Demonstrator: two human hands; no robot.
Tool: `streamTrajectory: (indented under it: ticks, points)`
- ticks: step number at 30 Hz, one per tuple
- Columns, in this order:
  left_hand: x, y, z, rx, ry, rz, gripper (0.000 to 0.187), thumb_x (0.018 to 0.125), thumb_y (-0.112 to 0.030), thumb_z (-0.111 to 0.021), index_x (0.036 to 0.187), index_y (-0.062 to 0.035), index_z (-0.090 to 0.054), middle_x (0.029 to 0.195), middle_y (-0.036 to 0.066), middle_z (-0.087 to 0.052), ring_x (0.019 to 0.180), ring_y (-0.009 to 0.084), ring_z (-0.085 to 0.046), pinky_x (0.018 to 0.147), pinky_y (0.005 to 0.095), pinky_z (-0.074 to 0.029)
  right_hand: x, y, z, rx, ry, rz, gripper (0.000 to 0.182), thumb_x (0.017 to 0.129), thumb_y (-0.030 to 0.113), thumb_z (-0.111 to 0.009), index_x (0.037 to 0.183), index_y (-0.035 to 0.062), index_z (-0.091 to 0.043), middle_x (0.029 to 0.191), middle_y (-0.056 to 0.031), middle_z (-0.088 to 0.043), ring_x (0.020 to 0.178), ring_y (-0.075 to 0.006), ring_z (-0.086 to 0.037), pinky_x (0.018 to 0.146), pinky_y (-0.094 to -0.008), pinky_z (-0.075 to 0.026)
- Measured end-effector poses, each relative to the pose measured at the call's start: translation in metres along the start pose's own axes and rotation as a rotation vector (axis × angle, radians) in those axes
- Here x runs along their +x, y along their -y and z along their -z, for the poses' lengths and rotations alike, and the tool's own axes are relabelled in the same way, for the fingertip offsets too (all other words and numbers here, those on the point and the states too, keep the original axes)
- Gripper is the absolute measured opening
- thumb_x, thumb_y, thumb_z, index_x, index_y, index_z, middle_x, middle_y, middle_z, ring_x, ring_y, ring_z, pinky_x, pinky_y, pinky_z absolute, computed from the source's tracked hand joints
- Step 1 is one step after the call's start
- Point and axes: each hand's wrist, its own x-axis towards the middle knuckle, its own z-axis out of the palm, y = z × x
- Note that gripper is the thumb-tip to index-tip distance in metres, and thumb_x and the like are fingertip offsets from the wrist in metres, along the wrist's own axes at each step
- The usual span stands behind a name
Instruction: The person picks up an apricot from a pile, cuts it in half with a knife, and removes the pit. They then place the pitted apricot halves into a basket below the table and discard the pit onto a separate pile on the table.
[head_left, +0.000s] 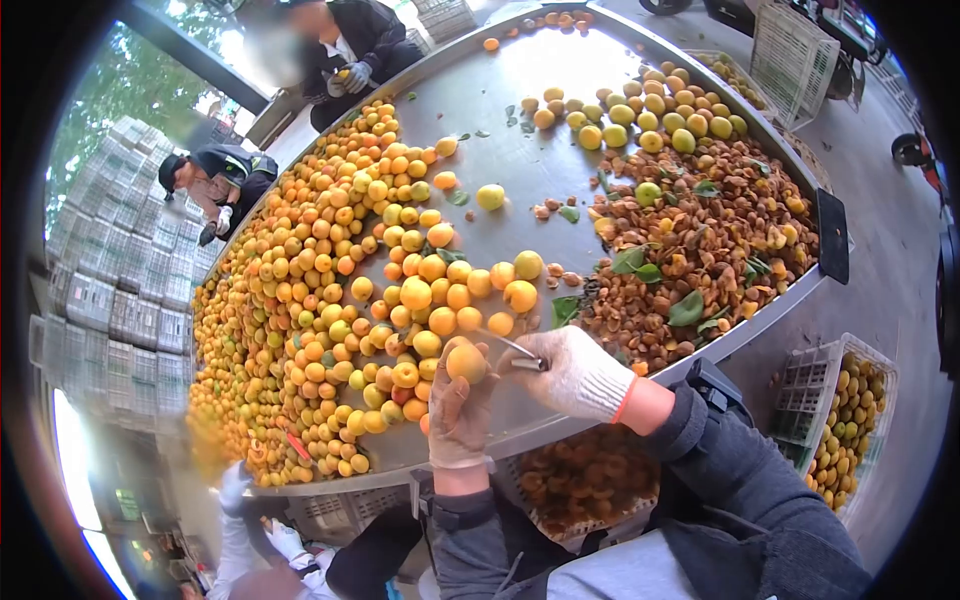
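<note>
My left hand [460, 420], in a stained glove, is closed around an apricot [466, 362] at the near edge of the metal table. In a white knit glove, my right hand [580, 375] grips a small knife [528, 364]; its thin blade points toward the apricot, right beside it. Just beyond both hands lie loose apricots [442, 320], part of a large heap [310, 270] spread over the table's left side. To the right of my right hand is a pile of brown pits [690, 270] mixed with green leaves.
Yellow-green apricots [640, 115] sit toward the table's far right. A crate of fruit [845, 410] stands at right, and another crate [590, 480] is below the table edge. Other people [350, 50] work around the table. Stacked crates [120, 260] stand at left.
</note>
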Motion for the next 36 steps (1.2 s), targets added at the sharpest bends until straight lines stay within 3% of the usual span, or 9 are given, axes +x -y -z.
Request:
streamTrajectory:
  ticks: [4,6,13,21,24,27,30,34,36]
  points:
    - [0.001,-0.002,0.016,-0.085,0.034,-0.019,0.055,0.08,-0.004,-0.068,0.132,-0.0024,-0.046,0.125,0.016,-0.054,0.109,0.0268,-0.057,0.099,0.04,-0.047,0.0,0.008,-0.016,-0.29,0.081,-0.008,0.014,0.083,0.011,-0.061,0.094,0.0057,-0.069,0.08,-0.0151,-0.068,0.073,-0.0241,-0.067,0.068,-0.0331,-0.051]
    - [-0.001,-0.001,0.013,-0.098,0.0,-0.025,0.052,0.083,-0.011,-0.07,0.129,-0.0003,-0.048,0.121,0.015,-0.056,0.111,0.0254,-0.056,0.099,0.0387,-0.046,0.001,-0.001,-0.026,-0.28,0.039,0.085,0.016,0.081,0.016,-0.06,0.091,0.0066,-0.068,0.077,-0.0199,-0.064,0.071,-0.0376,-0.063,0.064,-0.0409,-0.05]
    - [-0.007,-0.002,0.02,-0.115,-0.034,-0.002,0.052,0.086,-0.027,-0.071,0.125,0.0008,-0.051,0.114,0.012,-0.059,0.105,0.0247,-0.058,0.096,0.0374,-0.047,0.004,0.0,-0.045,-0.302,0.061,0.106,0.021,0.081,0.013,-0.062,0.101,0.0072,-0.067,0.083,-0.0175,-0.067,0.077,-0.033,-0.066,0.068,-0.0368,-0.052]
    - [-0.018,-0.005,0.009,0.2,-0.158,-0.065,0.049,0.086,-0.032,-0.072,0.116,0.0043,-0.059,0.105,0.009,-0.064,0.097,0.0196,-0.062,0.091,0.0322,-0.047,0.002,0.005,-0.05,-0.428,0.093,0.052,0.038,0.082,0.014,-0.061,0.12,0.01,-0.062,0.088,-0.0211,-0.066,0.082,-0.0383,-0.065,0.069,-0.0412,-0.052]
    - [-0.019,-0.007,-0.004,0.322,-0.158,-0.161,0.047,0.086,-0.03,-0.072,0.115,0.0052,-0.061,0.102,0.008,-0.066,0.093,0.017,-0.062,0.087,0.028,-0.048,0.001,0.006,-0.05,-0.387,0.092,0.018,0.02,0.081,0.014,-0.059,0.098,0.0061,-0.069,0.083,-0.0214,-0.066,0.076,-0.0392,-0.064,0.069,-0.0419,-0.051]
    - [-0.019,-0.008,-0.014,0.511,-0.308,-0.152,0.047,0.083,-0.022,-0.075,0.118,0.0056,-0.059,0.106,0.008,-0.065,0.092,0.0152,-0.062,0.085,0.0259,-0.048,0.003,-0.002,-0.049,-0.362,0.093,0.062,0.018,0.08,0.013,-0.059,0.093,0.0049,-0.068,0.081,-0.0214,-0.065,0.075,-0.0396,-0.063,0.067,-0.0423,-0.05]
    - [-0.022,-0.003,-0.021,0.896,-0.266,-0.269,0.057,0.08,-0.018,-0.078,0.127,0.0061,-0.055,0.111,0.008,-0.064,0.096,0.0138,-0.059,0.079,0.0243,-0.048,0.008,0.002,-0.041,-0.408,0.204,-0.071,0.025,0.083,0.015,-0.061,0.106,0.0072,-0.066,0.085,-0.0205,-0.066,0.081,-0.038,-0.065,0.069,-0.0408,-0.052]
    - [-0.019,0.002,-0.013,0.87,-0.203,-0.358,0.06,0.078,-0.009,-0.079,0.13,0.0054,-0.052,0.113,0.008,-0.063,0.097,0.0137,-0.059,0.08,0.0235,-0.048,0.005,0.004,-0.043,-0.376,0.171,-0.081,0.027,0.083,0.015,-0.062,0.108,0.0084,-0.066,0.084,-0.0206,-0.066,0.08,-0.0388,-0.065,0.069,-0.0409,-0.051]
    - [-0.019,-0.003,-0.027,0.532,-0.183,-0.255,0.059,0.078,-0.01,-0.079,0.128,0.004,-0.053,0.116,0.012,-0.062,0.105,0.0169,-0.058,0.092,0.0281,-0.047,0.002,0.003,-0.046,-0.425,0.075,0.017,0.029,0.083,0.015,-0.062,0.11,0.0103,-0.065,0.083,-0.0208,-0.065,0.079,-0.0395,-0.064,0.068,-0.0413,-0.051]
